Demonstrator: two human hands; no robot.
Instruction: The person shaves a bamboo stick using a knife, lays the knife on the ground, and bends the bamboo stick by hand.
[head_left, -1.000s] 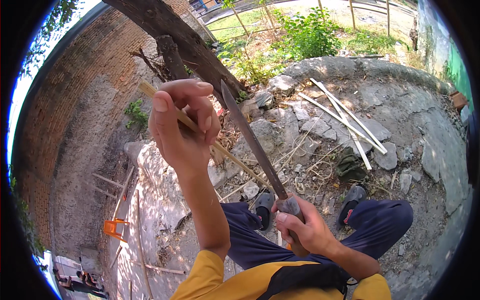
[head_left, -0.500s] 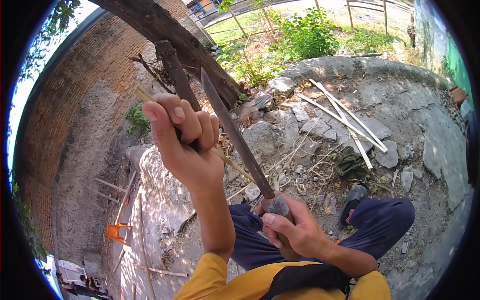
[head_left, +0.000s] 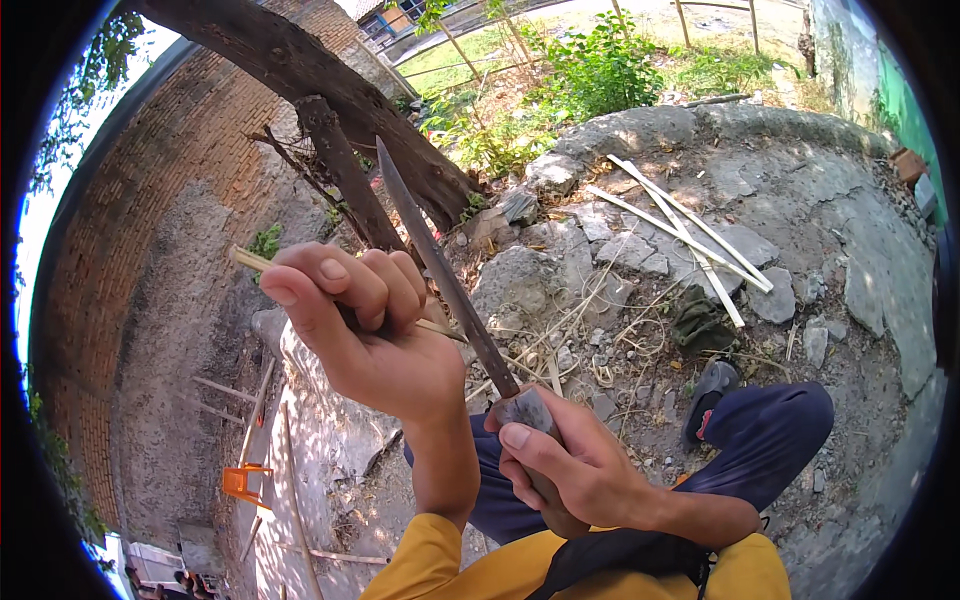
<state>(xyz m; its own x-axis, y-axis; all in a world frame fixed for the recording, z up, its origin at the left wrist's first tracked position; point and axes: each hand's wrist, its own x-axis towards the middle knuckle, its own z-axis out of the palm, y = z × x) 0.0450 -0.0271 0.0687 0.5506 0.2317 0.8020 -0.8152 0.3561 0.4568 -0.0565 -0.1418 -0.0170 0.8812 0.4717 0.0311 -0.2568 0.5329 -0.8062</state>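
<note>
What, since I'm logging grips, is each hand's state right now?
Left hand: closed, holding a thin pale strip.
Right hand: closed around the handle of a long knife.

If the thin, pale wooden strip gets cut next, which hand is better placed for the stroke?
Probably the right hand: it grips the greyish-brown cylindrical handle of the long, dark metal blade. The left hand is closed around the thin, pale wooden strip, so it seems better suited to steadying.
</note>
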